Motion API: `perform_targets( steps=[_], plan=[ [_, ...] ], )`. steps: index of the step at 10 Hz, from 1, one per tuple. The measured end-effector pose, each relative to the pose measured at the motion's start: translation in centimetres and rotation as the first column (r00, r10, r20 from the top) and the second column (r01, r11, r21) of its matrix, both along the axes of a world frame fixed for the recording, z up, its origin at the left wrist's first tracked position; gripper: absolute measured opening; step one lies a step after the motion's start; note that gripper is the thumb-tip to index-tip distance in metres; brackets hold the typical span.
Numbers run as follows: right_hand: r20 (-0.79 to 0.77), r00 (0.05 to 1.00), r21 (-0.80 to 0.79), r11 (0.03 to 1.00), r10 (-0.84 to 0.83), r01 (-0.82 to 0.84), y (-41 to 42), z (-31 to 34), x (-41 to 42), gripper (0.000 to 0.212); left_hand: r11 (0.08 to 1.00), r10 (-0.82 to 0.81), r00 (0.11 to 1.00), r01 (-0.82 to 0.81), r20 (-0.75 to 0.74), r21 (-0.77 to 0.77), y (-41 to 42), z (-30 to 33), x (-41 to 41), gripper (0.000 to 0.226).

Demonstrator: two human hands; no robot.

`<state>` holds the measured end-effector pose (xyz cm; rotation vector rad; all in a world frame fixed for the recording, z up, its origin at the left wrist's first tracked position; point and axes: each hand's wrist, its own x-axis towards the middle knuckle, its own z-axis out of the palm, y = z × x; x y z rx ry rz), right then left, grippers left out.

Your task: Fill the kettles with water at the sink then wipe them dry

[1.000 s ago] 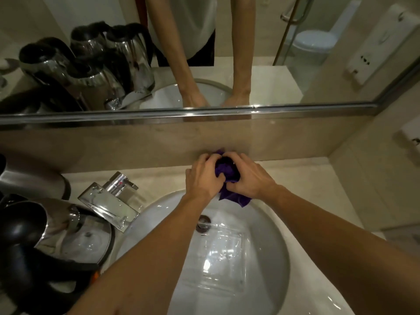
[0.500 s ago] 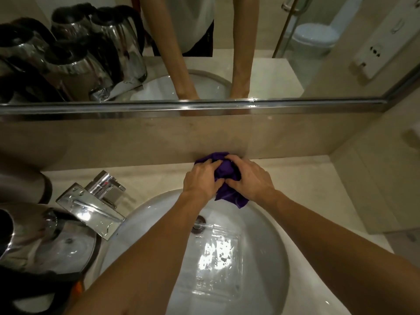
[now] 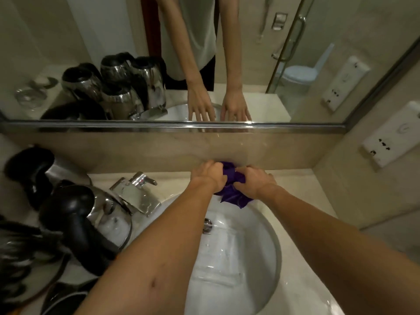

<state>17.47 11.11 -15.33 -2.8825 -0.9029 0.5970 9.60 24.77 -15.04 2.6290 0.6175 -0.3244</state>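
Observation:
A purple cloth (image 3: 234, 195) is bunched between both hands at the far rim of the white sink (image 3: 270, 242). My left hand (image 3: 208, 175) grips its left side and my right hand (image 3: 254, 181) grips its right side, a loose corner hanging over the basin. Several steel kettles with black handles stand at the left of the counter; the nearest kettle (image 3: 106, 219) shows its shiny lid, another kettle (image 3: 34, 169) stands behind it. The chrome tap (image 3: 136, 192) sits between the kettles and the sink.
A wall mirror (image 3: 91, 42) above the backsplash reflects the kettles and my arms. A white socket plate (image 3: 391, 137) is on the right wall. Beige counter (image 3: 302, 194) runs to the right of the sink. Water lies in the basin near the drain (image 3: 206, 223).
My head tilted down and left, bringing more of the kettles into view. Both hands stay clenched on the cloth, shifted slightly as they knead it.

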Motion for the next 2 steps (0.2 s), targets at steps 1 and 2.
perform_targets(
  steps=[1, 2],
  plan=[
    [0.013, 1.000, -0.012, 1.000, 0.012, -0.012, -1.2, 3.6, -2.1, 0.032, 1.000, 0.024, 1.000, -0.024, -0.020, 0.008, -0.7, 2.9, -2.5, 0.025],
    [0.093, 0.995, 0.018, 0.999, 0.045, -0.047, -2.4, 7.9, -4.0, 0.039, 0.998, 0.059, 0.998, -0.059, 0.031, -0.011, -2.0, 7.0, -5.0, 0.025]
  ],
)
